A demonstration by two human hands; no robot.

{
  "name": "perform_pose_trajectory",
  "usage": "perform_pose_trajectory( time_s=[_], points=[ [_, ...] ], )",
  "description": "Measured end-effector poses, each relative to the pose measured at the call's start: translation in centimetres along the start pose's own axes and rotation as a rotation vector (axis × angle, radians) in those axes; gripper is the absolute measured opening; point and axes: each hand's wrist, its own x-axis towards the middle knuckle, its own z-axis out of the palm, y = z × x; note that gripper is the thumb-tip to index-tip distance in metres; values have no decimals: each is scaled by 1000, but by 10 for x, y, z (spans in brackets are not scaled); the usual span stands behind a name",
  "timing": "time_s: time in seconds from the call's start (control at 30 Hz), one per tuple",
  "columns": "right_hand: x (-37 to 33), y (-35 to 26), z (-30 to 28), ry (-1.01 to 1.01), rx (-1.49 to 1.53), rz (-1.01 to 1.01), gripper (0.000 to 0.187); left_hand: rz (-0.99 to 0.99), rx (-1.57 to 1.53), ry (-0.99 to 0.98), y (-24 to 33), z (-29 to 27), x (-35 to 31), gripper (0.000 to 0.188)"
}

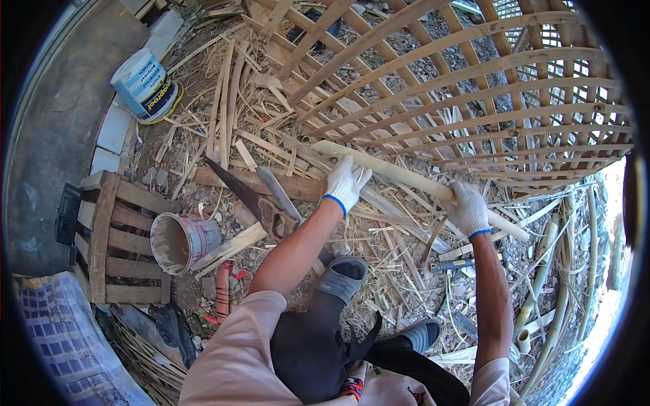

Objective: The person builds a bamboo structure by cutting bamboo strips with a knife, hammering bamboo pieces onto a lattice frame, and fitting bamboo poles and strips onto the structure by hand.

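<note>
A pale split length of bamboo (406, 177) lies slantwise in front of me, from the middle of the ground toward the lower right. My left hand (345, 183), in a white knitted glove with a blue cuff, grips it near its far left end, the fingertips partly hidden. Farther along, my right hand (468, 210), gloved alike, is wrapped round the same piece. Beside my left forearm lie a handsaw (272, 218) with a wooden handle and a long blade (279, 193), both over a wooden block (308, 188).
A large woven bamboo lattice (474, 81) rises at the far right. Leftward stand a blue-and-white bucket (142, 84), a dirty open bucket (177, 243) and a slatted wooden stool (128, 237). A hammer-like tool (453, 265) lies near my right forearm. Bamboo strips and shavings litter the ground.
</note>
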Motion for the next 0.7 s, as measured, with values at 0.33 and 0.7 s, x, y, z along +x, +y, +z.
perform_pose_trajectory(
  time_s=[0.33, 0.7],
  points=[
    [-9, 10, -6, 129, -112, -49, 39, 47, -39, 49, 15, -7, 4, 44],
    [-46, 30, -8, 210, -131, -10, 43, 273, 14, 151, 97, -52, -20, 37]
  ],
)
